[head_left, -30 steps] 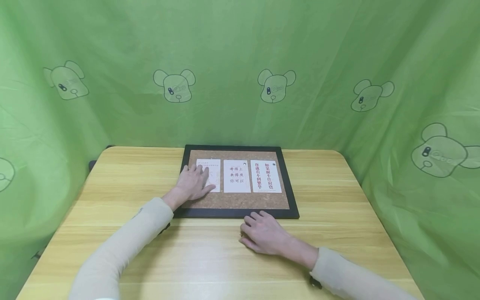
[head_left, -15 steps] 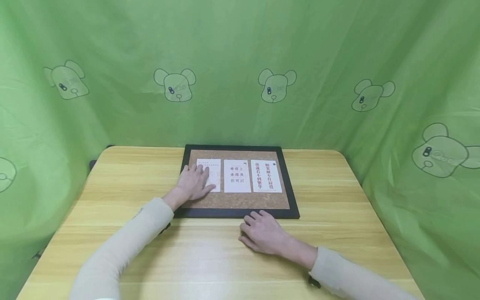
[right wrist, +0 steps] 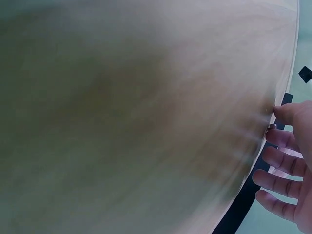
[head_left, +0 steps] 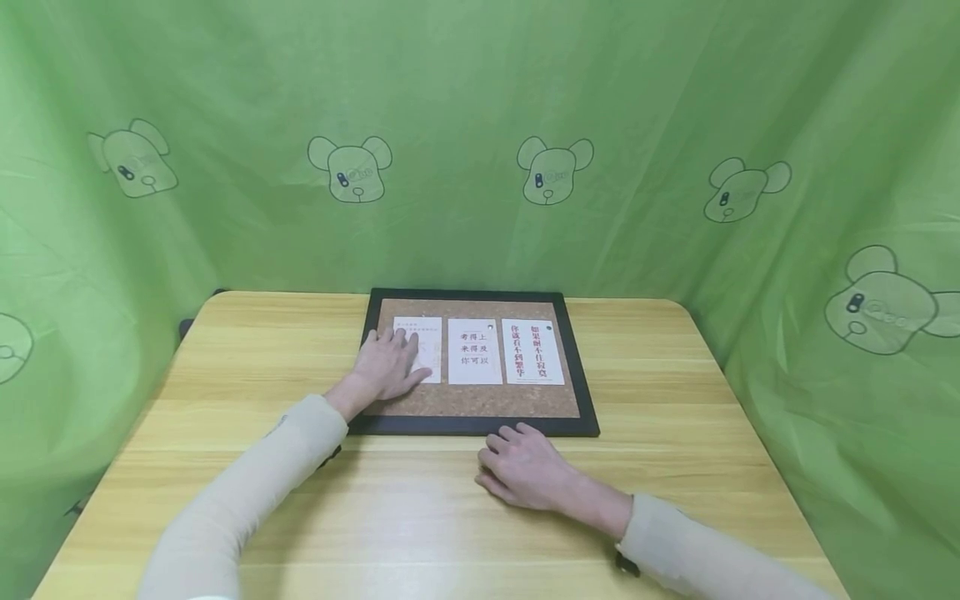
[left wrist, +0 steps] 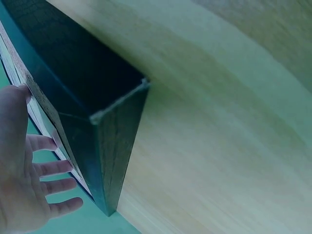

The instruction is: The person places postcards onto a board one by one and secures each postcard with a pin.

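My left hand [head_left: 386, 365] lies spread over the left white card [head_left: 429, 354], palm down and fingers straight. This card lies on a cork board [head_left: 480, 402] with a black frame [head_left: 480, 426]. Two more printed cards lie beside it: the middle card [head_left: 474, 371] bears a pale pushpin [head_left: 491, 327], the right card [head_left: 555, 354] a dark pushpin [head_left: 549, 328]. My right hand [head_left: 528, 471] is just in front of the frame, fingers bent. Between its thumb and index fingertip, a small dark pushpin [right wrist: 272, 126] shows in the right wrist view.
The board sits at the back of a light wooden table [head_left: 420, 517] with rounded corners. A green curtain [head_left: 450, 233] with mouse-like faces hangs close behind and at both sides. The frame's thick corner [left wrist: 119, 117] stands up from the tabletop.
My right hand has shifted very slightly left and down in the view. My left hand keeps its place on the left card, and the board and cards stay put.
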`<state>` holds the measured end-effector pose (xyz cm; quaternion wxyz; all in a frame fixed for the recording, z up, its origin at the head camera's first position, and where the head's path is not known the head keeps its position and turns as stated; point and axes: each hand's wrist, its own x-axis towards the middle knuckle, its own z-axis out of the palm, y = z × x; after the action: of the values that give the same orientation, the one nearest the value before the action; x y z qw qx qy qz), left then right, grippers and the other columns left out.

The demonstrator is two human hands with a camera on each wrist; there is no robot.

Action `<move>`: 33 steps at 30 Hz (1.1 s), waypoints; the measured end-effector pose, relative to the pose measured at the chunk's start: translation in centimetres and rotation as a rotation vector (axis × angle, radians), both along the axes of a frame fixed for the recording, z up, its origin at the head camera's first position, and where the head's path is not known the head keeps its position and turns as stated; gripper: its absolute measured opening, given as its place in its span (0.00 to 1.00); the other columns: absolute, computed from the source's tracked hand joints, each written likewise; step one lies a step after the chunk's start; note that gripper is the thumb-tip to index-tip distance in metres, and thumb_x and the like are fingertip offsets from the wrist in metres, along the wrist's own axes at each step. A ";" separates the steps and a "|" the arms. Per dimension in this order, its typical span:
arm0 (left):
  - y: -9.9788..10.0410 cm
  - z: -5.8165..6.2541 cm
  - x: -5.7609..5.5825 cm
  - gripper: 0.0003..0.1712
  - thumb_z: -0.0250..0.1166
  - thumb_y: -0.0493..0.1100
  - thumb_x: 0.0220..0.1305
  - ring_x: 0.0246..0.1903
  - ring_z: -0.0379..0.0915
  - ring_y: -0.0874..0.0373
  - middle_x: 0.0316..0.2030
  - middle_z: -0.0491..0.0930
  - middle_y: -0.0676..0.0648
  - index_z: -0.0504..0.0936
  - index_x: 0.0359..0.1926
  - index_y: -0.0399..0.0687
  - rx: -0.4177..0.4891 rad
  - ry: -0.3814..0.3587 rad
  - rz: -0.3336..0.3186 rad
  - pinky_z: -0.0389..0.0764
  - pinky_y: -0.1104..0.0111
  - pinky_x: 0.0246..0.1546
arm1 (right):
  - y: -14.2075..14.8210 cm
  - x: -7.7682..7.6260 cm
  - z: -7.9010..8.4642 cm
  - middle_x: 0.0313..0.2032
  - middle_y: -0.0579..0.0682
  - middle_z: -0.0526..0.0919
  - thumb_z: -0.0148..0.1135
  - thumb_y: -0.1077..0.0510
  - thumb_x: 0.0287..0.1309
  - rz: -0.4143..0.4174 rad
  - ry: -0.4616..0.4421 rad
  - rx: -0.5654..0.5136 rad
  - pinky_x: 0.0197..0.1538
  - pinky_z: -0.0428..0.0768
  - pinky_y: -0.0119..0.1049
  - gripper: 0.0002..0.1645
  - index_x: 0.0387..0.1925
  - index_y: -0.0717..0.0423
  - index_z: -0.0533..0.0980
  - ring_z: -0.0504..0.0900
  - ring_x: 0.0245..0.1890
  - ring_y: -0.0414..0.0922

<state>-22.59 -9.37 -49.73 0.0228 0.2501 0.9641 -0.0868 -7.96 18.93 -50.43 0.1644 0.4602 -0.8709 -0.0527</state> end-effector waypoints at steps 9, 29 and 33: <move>0.1 -0.1 0.0 0.49 0.40 0.75 0.78 0.74 0.67 0.35 0.73 0.72 0.34 0.64 0.79 0.43 0.000 0.001 0.001 0.69 0.39 0.74 | -0.4 -0.3 0.0 0.28 0.39 0.83 0.67 0.37 0.66 0.004 0.001 0.001 0.31 0.74 0.33 0.16 0.32 0.41 0.82 0.79 0.29 0.40; 0.1 -0.3 0.0 0.49 0.41 0.75 0.77 0.74 0.68 0.35 0.73 0.72 0.34 0.65 0.79 0.44 0.011 0.007 0.001 0.70 0.39 0.74 | -0.8 -0.9 0.0 0.29 0.39 0.84 0.67 0.39 0.68 -0.007 -0.007 0.002 0.34 0.78 0.35 0.13 0.33 0.41 0.83 0.80 0.30 0.40; 0.0 -0.3 -0.1 0.49 0.41 0.75 0.77 0.73 0.68 0.35 0.72 0.73 0.34 0.65 0.79 0.43 0.012 0.011 0.000 0.71 0.39 0.73 | -0.8 -1.0 0.1 0.30 0.39 0.84 0.67 0.41 0.69 -0.010 -0.018 0.006 0.34 0.79 0.36 0.11 0.34 0.41 0.83 0.81 0.31 0.41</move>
<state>-22.69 -9.36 -50.00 0.0160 0.2497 0.9647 -0.0822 -8.91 18.13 -50.29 0.1547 0.4568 -0.8745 -0.0520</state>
